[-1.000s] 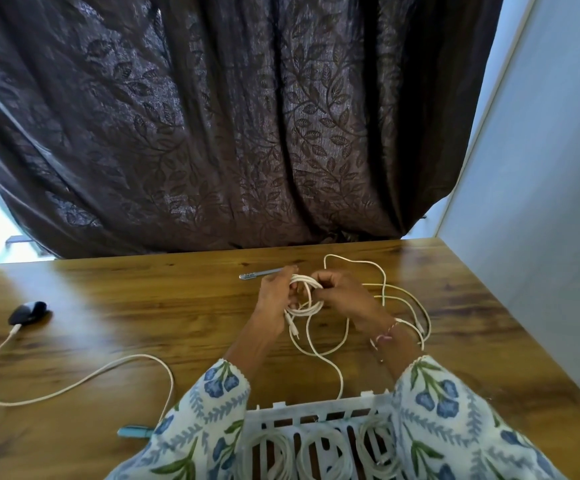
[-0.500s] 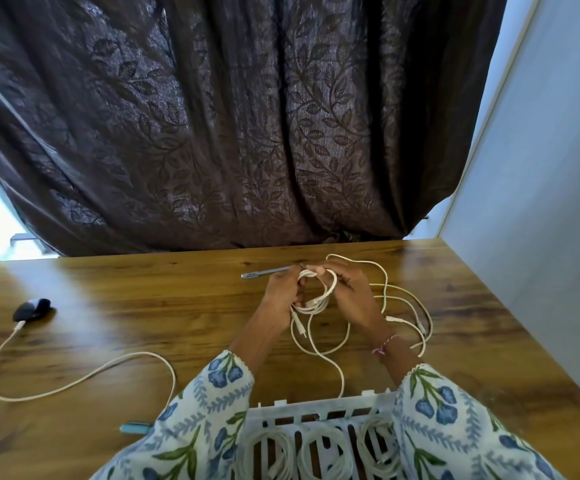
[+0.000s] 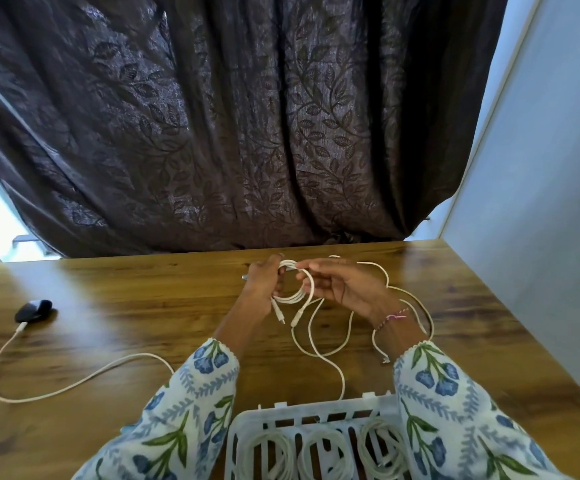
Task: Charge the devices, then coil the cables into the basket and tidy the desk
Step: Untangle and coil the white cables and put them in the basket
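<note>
1. Desk (image 3: 108, 306): one wooden surface carrying everything below, with a dark leaf-patterned curtain (image 3: 229, 133) hanging behind its far edge.
2. Basket (image 3: 316, 408): one white slatted basket at the near edge, directly below the hands; three coiled white cables (image 3: 323, 452) lie side by side in it.
3. Loose cable tail (image 3: 409, 299): uncoiled white cable trails right of the hands and back toward the basket rim. By judgement, this slack on the right is what the next loop must draw from.
4. Charging cable (image 3: 73, 382): one white cable curves across the left of the desk to one small dark device (image 3: 33, 310), well apart from the hands.
5. Coil in progress (image 3: 295, 285): one upright bundle of several loops between the hands; two plug ends hang from its lower side.
6. Left hand (image 3: 264, 282): grip curled round the coil's left side.
7. Right hand (image 3: 344, 285): the nearer hand to the slack; fingertips (image 3: 304, 273) pinch a strand at the coil's top.
8. Slim metallic object (image 3: 245, 277): one, mostly hidden behind the left hand; kind cannot be told.
</note>
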